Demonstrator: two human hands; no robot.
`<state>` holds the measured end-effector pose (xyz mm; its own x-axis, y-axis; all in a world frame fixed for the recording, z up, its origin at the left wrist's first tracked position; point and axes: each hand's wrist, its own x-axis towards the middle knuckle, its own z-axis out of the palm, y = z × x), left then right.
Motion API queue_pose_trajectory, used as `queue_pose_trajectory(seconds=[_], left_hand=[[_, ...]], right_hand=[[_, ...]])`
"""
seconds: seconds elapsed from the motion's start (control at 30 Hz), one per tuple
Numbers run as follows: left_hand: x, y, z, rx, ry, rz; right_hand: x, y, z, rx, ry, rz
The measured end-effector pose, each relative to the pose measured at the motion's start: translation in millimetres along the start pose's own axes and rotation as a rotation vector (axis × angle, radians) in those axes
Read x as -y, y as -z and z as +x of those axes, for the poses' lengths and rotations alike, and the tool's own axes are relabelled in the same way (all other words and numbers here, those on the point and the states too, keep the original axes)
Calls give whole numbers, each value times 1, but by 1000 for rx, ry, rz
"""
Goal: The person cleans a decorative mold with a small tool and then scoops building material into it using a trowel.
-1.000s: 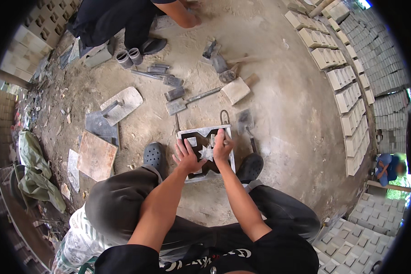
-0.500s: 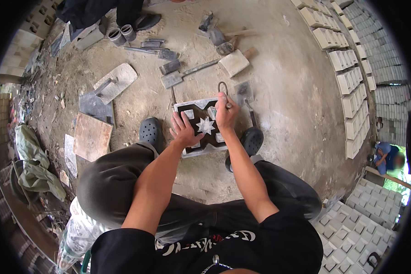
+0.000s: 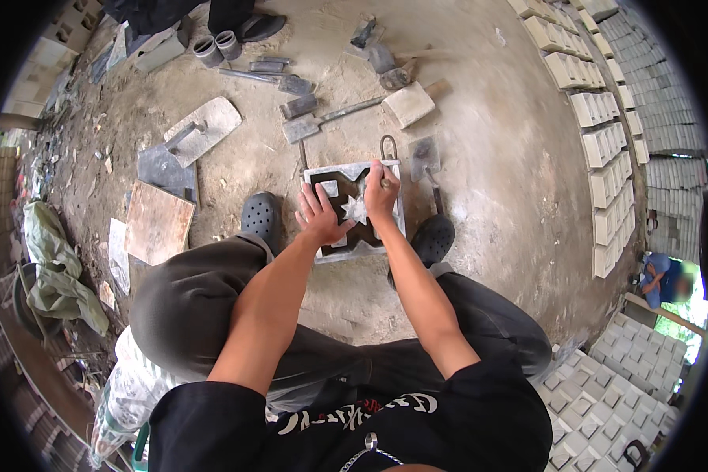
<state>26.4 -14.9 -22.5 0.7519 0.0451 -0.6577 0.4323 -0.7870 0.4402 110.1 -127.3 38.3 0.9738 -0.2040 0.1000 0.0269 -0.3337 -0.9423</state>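
Note:
A square metal mould [image 3: 341, 171] lies on the ground between my feet, with dark hollows and pale blocks inside its frame. At its centre is a pale star-shaped piece [image 3: 355, 208]. My left hand [image 3: 321, 216] rests over the mould's left part, fingers spread, thumb beside the star. My right hand [image 3: 381, 193] is closed over the right part of the mould, around what looks like a rod-like handle; only a small round end shows near the thumb. A bent metal loop [image 3: 388, 147] sticks up from the mould's far right corner.
Beyond the mould lie a flat shovel-like tool [image 3: 302, 128] and a mallet [image 3: 407, 106]. A trowel [image 3: 425, 157] lies right, a float [image 3: 204, 130] and board [image 3: 159, 222] left. Moulded blocks [image 3: 594, 108] line the right side. Another person's shoe [image 3: 261, 28] is at the far edge.
My right hand has moved slightly left and nearer to me, toward the star, so the metal loop now stands apart from it. The left hand stays on the mould's left part.

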Motion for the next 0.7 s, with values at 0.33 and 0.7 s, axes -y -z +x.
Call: queue_pose_trajectory(seconds=[0.33,0.7], left_hand=[[-1,-1,-5,-30,-6,-32],[0,-1,-1,-38,-17,-36]], right_hand=[[7,-8,0,-120,-67,58],[18,-6,-1,124,-93,-108]])
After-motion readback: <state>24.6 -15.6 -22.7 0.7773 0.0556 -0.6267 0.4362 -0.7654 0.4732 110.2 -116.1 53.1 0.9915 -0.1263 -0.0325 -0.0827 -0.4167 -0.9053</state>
